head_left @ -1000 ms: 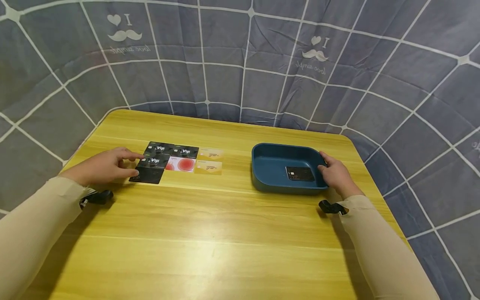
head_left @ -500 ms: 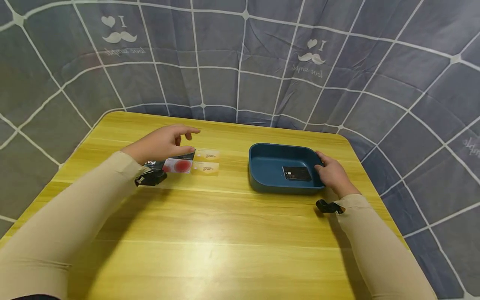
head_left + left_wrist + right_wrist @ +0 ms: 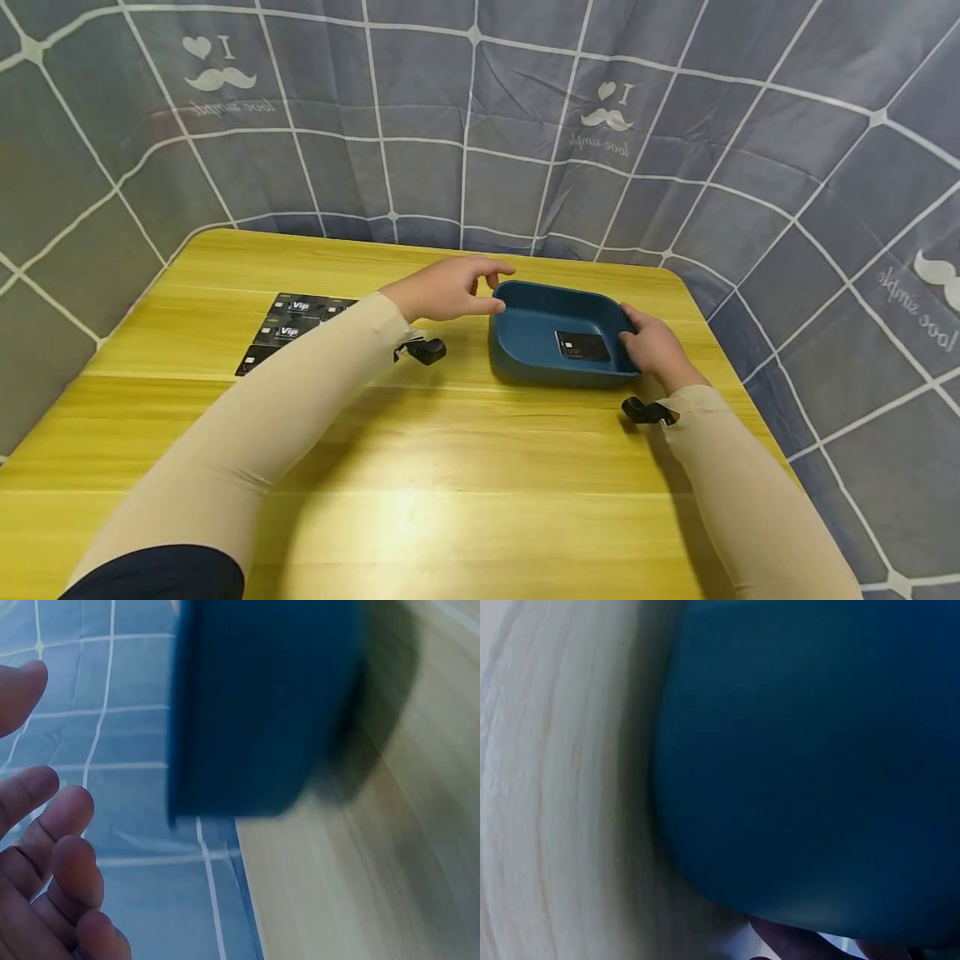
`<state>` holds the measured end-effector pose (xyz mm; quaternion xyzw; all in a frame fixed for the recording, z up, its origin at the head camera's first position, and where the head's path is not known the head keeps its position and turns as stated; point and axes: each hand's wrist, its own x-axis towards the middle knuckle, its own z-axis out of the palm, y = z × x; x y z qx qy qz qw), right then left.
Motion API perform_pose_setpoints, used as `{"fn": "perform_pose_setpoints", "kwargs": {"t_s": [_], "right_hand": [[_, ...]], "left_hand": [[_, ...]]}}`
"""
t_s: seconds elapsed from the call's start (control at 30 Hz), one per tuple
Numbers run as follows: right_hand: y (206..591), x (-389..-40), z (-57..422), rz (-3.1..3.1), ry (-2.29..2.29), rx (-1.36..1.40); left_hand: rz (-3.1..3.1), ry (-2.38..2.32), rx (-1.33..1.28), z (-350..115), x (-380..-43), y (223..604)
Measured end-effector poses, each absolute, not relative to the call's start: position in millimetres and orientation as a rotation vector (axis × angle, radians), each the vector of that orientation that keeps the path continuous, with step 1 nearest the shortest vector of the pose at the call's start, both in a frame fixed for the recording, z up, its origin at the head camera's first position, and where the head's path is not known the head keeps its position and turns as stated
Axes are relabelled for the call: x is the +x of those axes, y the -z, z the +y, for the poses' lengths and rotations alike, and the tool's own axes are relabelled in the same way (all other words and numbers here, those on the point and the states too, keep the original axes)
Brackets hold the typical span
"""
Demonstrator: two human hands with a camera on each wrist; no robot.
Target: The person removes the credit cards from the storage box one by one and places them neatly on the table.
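Observation:
A dark blue rectangular tray (image 3: pixel 517 354) with raised walls stands on the table, and a black VIP card (image 3: pixel 582 346) lies flat on its floor. My right hand (image 3: pixel 656 350) grips the tray's right end, thumb over the rim and fingers outside. At the opposite end, my left hand (image 3: pixel 453 289) hovers by the left rim with thumb and fingers spread apart and nothing between them. The left wrist view has its loosely bent fingers (image 3: pixel 75 870) beside the tray's blurred wall (image 3: pixel 255 712).
Several black Vip cards (image 3: pixel 288 332) lie in a block on the left of the yellow wood-grain table (image 3: pixel 450 467). My left forearm (image 3: pixel 300 375) hides the red-and-white and yellow cards. A grey-blue checked curtain (image 3: pixel 420 100) hangs close behind the table.
My left hand has swept right from the cards, across the table, to the tray's left rim. My right hand keeps its grip on the tray. The head view has shifted slightly.

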<state>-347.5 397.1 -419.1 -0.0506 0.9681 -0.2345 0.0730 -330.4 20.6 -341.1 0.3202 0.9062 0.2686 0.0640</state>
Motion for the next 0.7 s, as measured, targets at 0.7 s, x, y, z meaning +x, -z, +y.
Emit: {"fn": "perform_pose_setpoints", "kwargs": {"t_s": [0.7], "right_hand": [[414.3, -337.6, 379.6, 2.978, 0.549, -0.125]], "left_hand": [[2.597, -0.925, 0.915, 124.1, -367.9, 371.4]]}}
